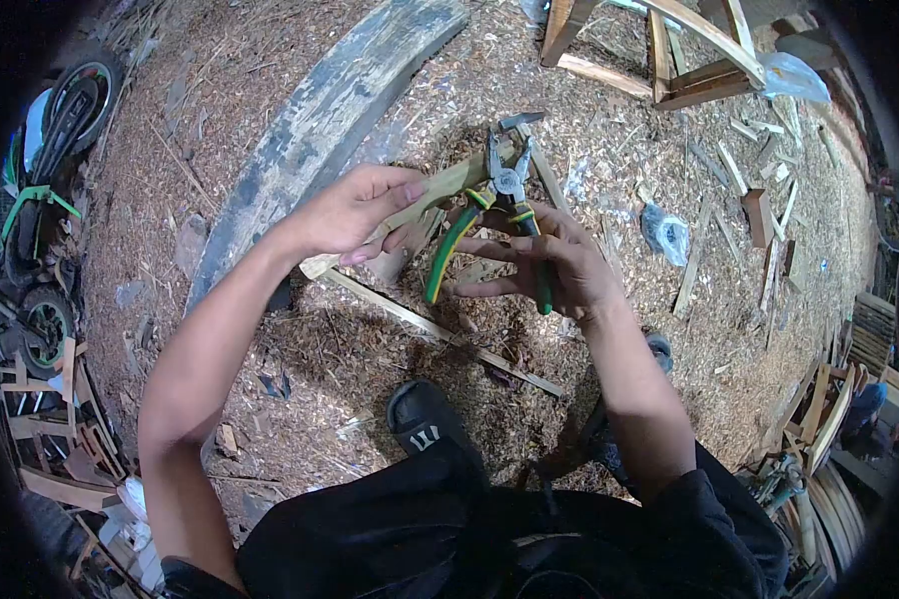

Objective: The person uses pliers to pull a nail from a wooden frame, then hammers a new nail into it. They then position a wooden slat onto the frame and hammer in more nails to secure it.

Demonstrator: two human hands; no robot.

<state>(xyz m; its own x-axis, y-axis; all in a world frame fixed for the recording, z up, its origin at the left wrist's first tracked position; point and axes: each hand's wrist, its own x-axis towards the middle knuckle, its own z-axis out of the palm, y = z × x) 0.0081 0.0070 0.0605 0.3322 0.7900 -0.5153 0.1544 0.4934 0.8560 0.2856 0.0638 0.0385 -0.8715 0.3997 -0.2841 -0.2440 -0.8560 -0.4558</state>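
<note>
My left hand (360,215) is closed around a short, pale wooden piece (459,178) that slants up to the right. In my right hand (574,262) is a pair of pliers (507,184) with green and yellow handles. Their handles are spread and the jaws apart, pointing up and overlapping the far end of the wooden piece in this view. Just beyond the jaw tips shows a dark grey metal piece (521,120). Below both hands, a thin wooden strip (440,329) lies slanted across the ground.
A thick weathered plank (320,120) lies at the upper left. Wooden frame pieces (704,85) stand at the upper right, near scattered offcuts (759,215) and a clear plastic bag (664,235). A motorbike (45,210) is at the far left. Wood shavings cover the ground.
</note>
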